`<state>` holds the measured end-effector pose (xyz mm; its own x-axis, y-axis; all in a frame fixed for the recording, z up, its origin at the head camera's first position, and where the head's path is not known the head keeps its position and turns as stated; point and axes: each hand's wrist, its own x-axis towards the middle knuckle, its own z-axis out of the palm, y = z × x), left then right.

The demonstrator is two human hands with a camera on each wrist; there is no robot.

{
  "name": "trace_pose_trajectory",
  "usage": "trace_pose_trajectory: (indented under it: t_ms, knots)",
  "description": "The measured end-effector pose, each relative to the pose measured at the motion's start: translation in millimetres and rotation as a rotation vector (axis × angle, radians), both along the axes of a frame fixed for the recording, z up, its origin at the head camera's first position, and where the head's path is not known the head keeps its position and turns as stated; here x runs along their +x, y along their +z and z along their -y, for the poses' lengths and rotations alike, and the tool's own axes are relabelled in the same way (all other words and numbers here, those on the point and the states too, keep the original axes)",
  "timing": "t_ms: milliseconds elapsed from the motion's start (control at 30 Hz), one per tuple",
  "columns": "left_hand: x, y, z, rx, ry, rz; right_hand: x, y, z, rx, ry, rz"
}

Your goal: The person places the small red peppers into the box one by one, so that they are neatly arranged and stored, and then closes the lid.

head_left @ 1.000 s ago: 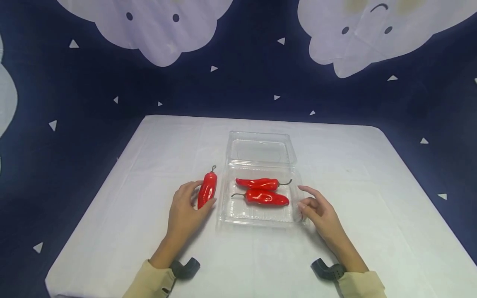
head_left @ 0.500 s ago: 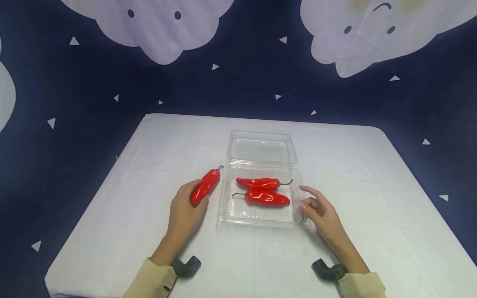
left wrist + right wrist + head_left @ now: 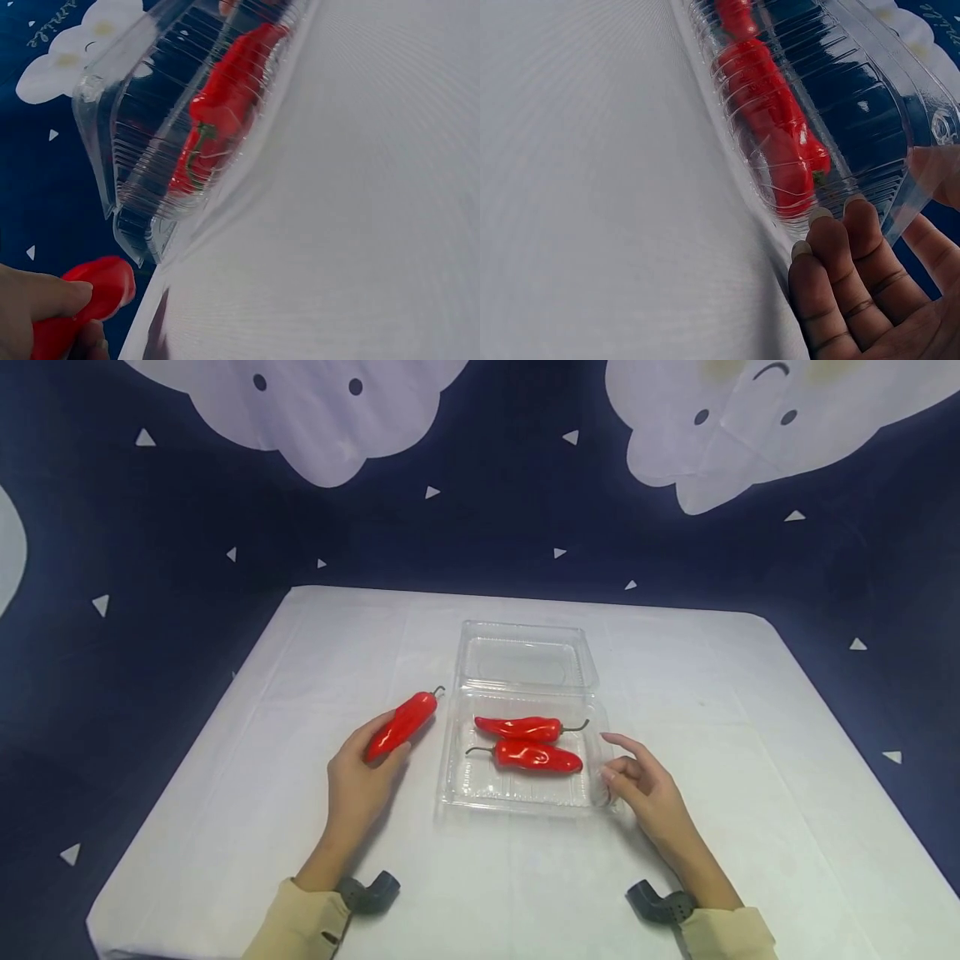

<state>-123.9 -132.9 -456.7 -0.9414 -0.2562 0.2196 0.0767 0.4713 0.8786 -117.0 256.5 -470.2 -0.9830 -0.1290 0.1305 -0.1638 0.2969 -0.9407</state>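
My left hand (image 3: 358,781) grips a glossy red chili pepper (image 3: 401,725) just left of a clear plastic clamshell box (image 3: 480,791). The pepper slants, its thin green stem pointing away and toward the box. In the left wrist view, the thumb presses on the red pepper (image 3: 112,285) from above. Two more red peppers lie side by side inside the box: a far pepper (image 3: 517,728) with its stem to the right, and a near pepper (image 3: 537,757) with its stem to the left. At the box's right wall, my right hand (image 3: 648,789) holds the edge between thumb and fingers.
The box's hinged lid (image 3: 525,662) lies folded back on the far side. Everything rests on a white-covered table (image 3: 750,735). A dark blue cloth (image 3: 495,527) with clouds and triangles hangs behind it.
The left hand has lifted the pepper and shifted slightly to the left and away, while the pepper's stem end has swung to the right. The right hand and box have stayed put.
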Motion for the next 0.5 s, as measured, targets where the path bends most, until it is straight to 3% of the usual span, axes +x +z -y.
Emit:
trace_pose_trajectory:
  t_ms: [233,500]
  knots:
    - [-3.0,2.5,4.4,0.111,0.000,0.078,0.2,0.6,-0.4,0.001,-0.002,0.006]
    - [-4.2,7.9,9.7,0.224,0.006,0.088,-0.1,1.4,0.5,0.000,-0.002,0.007]
